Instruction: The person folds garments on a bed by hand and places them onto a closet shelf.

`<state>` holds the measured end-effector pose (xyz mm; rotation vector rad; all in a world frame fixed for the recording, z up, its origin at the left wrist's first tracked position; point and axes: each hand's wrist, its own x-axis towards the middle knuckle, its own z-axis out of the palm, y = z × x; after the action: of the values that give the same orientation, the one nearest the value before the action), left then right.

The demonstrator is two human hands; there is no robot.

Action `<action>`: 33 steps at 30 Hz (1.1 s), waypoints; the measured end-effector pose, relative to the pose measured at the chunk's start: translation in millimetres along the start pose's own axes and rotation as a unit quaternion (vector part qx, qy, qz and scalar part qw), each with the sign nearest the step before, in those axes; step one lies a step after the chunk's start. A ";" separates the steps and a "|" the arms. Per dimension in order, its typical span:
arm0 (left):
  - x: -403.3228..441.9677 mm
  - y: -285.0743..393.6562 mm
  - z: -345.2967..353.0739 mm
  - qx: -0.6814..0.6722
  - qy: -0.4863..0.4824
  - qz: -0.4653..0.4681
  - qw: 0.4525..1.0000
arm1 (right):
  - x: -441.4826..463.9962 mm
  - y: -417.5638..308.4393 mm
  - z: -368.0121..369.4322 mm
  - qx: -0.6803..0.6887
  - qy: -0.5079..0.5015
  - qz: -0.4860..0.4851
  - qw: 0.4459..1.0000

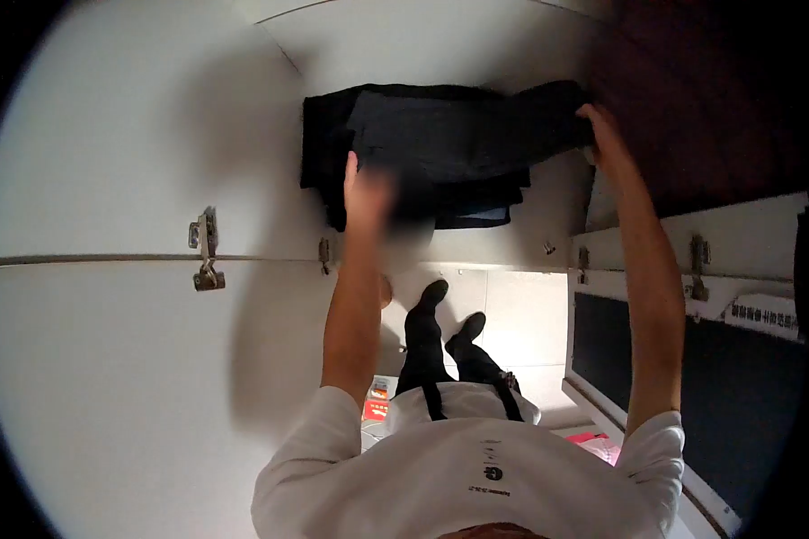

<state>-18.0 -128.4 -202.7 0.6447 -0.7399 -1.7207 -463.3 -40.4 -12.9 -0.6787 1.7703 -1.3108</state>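
Note:
A dark grey folded garment point(458, 135) lies across a stack of black clothes point(324, 144) on a white shelf inside a cabinet. My right hand point(602, 135) grips the garment's right end, thumb and fingers closed round its edge. Over the left part of the garment is my left hand point(364, 189), fingers apart and partly blurred. Whether its palm touches the cloth cannot be made out. Below the grey garment, the edges of several dark folded pieces show, one with a bluish patch point(481, 216).
White cabinet doors with metal hinges point(208, 251) stand at the left. At the right are a dark-panelled door point(692, 377) and a paper label point(764, 314). Below the shelf are tiled floor point(521, 314), my legs, a red box point(375, 410) and a pink item point(598, 446).

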 end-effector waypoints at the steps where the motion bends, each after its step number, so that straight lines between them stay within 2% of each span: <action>1: 7.7 4.9 -7.3 -0.075 -0.037 -0.053 0.995 | 4.3 -4.9 5.3 -0.036 -0.005 0.007 0.999; 2: 16.0 10.2 -14.0 -0.145 -0.066 -0.111 0.981 | 7.3 -5.0 12.0 -0.046 0.021 -0.013 0.999; 3: 17.5 21.3 -8.7 -0.321 -0.139 -0.192 0.917 | -7.3 -18.3 34.1 -0.057 0.053 -0.032 0.996; 4: 17.9 28.5 -6.8 -0.333 -0.134 -0.213 0.909 | -16.7 -27.7 62.0 -0.072 0.079 -0.044 0.993; 6: 17.6 43.8 -2.5 -0.357 -0.121 -0.254 0.891 | -17.3 -41.7 116.4 -0.141 0.022 -0.129 0.981; 7: 13.3 59.2 15.5 -0.250 -0.047 -0.241 0.937 | -23.7 -40.7 156.5 -0.192 0.061 -0.176 0.963; 8: 13.7 70.6 22.8 -0.194 -0.023 -0.231 0.953 | -46.5 -56.4 195.6 -0.251 -0.015 -0.155 0.955; 9: 14.2 81.9 29.9 -0.137 0.003 -0.223 0.965 | -56.6 -52.3 226.5 -0.315 -0.115 -0.203 0.920; 10: 17.1 89.0 31.7 -0.136 -0.023 -0.222 0.965 | -71.2 -51.9 254.3 -0.374 -0.200 -0.177 0.888; 11: 16.4 92.2 39.7 -0.137 -0.052 -0.230 0.962 | -78.6 -33.0 267.8 -0.391 -0.221 -0.192 0.873; 12: 22.6 95.9 37.4 -0.086 -0.042 -0.241 0.966 | -85.3 -24.8 282.4 -0.425 -0.192 -0.215 0.858; 14: 35.5 101.5 35.4 0.014 -0.023 -0.263 0.964 | -82.0 -27.6 275.9 -0.410 -0.168 -0.181 0.878; 15: 38.3 103.8 37.4 0.023 -0.008 -0.261 0.965 | -70.1 -13.3 268.7 -0.410 -0.103 -0.213 0.881; 16: 43.2 108.1 40.7 0.088 0.019 -0.267 0.960 | -54.4 4.2 255.6 -0.410 -0.037 -0.244 0.878; 18: 50.8 112.7 59.5 0.218 0.055 -0.283 0.933 | -41.0 23.5 221.3 -0.427 0.013 -0.164 0.889; 20: 62.2 111.8 75.1 0.259 0.050 -0.273 0.925 | -17.7 61.9 194.7 -0.400 0.022 -0.066 0.914; 21: 64.3 112.4 87.5 0.305 0.056 -0.259 0.915 | -7.7 72.7 187.0 -0.314 -0.065 0.017 0.947; 23: 71.7 113.9 96.7 0.348 0.067 -0.249 0.901 | 13.5 118.1 190.8 -0.235 -0.115 0.067 0.963; 24: 76.9 114.9 98.0 0.346 0.075 -0.254 0.900 | -8.8 94.9 185.3 -0.190 -0.120 0.117 0.967; 25: 75.7 116.9 105.6 0.335 0.090 -0.245 0.905 | -12.9 96.6 182.0 -0.088 -0.145 0.159 0.973; 26: 71.2 121.4 117.6 0.324 0.103 -0.236 0.910 | -26.4 94.4 172.8 -0.021 -0.140 0.168 0.976; 28: 62.3 130.3 145.1 0.324 0.011 -0.232 0.917 | -50.9 85.2 158.6 0.108 -0.137 0.181 0.968; 29: 60.0 128.9 154.1 0.327 -0.017 -0.232 0.916 | -48.0 109.7 158.0 0.214 -0.124 0.163 0.955; 31: 59.1 121.1 178.8 0.348 -0.078 -0.234 0.904 | -74.3 122.9 126.7 0.267 -0.105 0.146 0.947; 33: 60.4 101.4 219.0 0.399 -0.096 -0.258 0.875 | -104.7 129.7 87.9 0.308 -0.084 0.137 0.938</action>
<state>-131.2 -173.3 14.3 1.3399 -1.5649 -1.9453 -327.9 39.4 -116.8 -0.1722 1.1636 -1.4536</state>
